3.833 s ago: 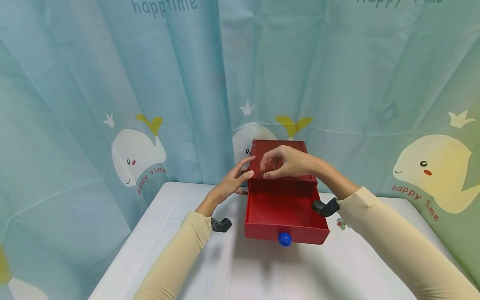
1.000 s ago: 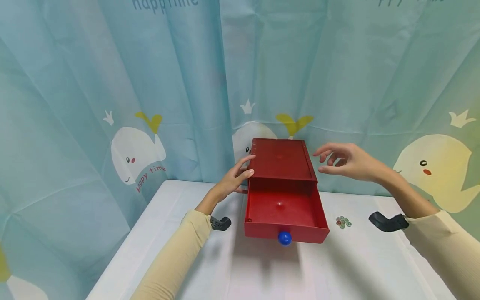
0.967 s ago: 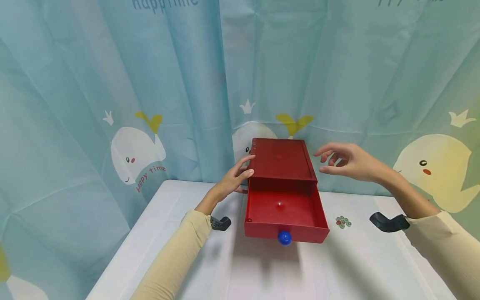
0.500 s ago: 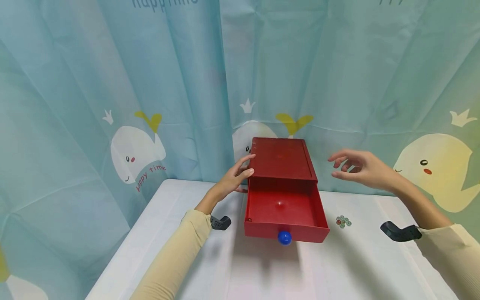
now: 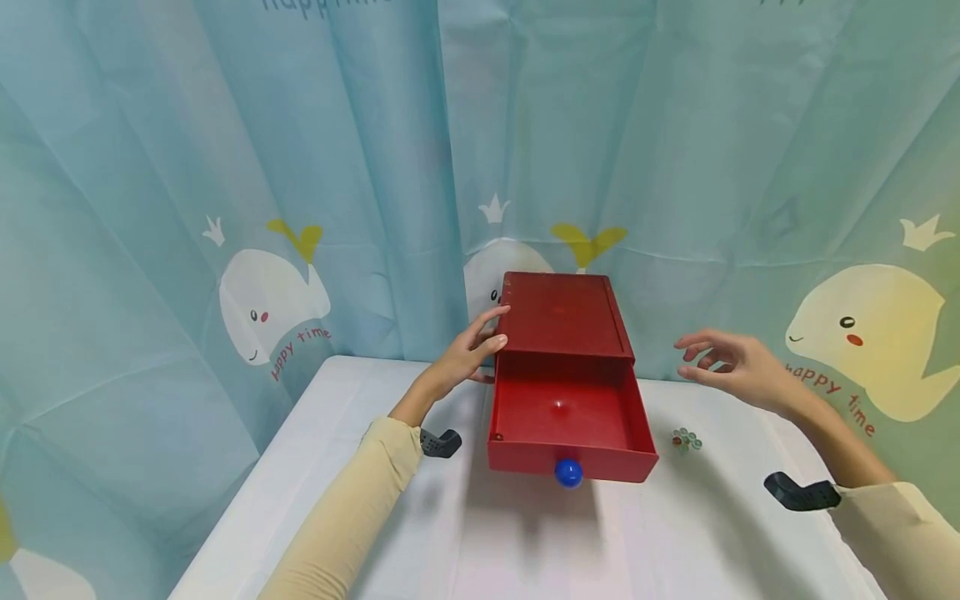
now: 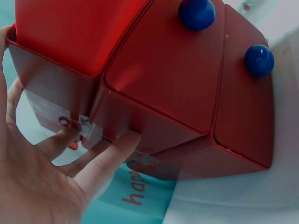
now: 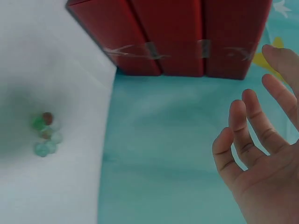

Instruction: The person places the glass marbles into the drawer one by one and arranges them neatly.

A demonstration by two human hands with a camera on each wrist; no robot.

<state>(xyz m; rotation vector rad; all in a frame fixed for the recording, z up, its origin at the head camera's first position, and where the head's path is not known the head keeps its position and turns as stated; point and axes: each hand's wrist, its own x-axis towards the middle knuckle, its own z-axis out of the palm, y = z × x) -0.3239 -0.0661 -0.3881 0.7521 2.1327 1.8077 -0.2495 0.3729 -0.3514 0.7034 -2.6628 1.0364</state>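
Observation:
A red drawer cabinet (image 5: 566,315) stands at the back of the table, its top drawer (image 5: 566,421) pulled out. A small dark reddish marble (image 5: 498,437) lies in the drawer's front left corner. My left hand (image 5: 459,360) rests against the cabinet's left side, fingers spread; in the left wrist view the fingertips (image 6: 133,137) press its taped side wall. My right hand (image 5: 738,367) hovers with nothing in it, fingers loosely bent, right of the cabinet. Below and left of it, several greenish and reddish glass marbles (image 5: 686,439) lie clustered on the table, blurred in the right wrist view.
Blue round knobs (image 6: 259,60) stick out from the drawer fronts; the pulled-out drawer's knob (image 5: 568,473) faces me. Two lower drawers are closed. The white table (image 5: 390,533) meets a blue-green curtain (image 5: 375,167) printed with whales close behind the cabinet.
My right hand has moved from over the cabinet out to the right, then lower toward the marbles. The reddish marble now shows in the drawer corner. My left hand has stayed put.

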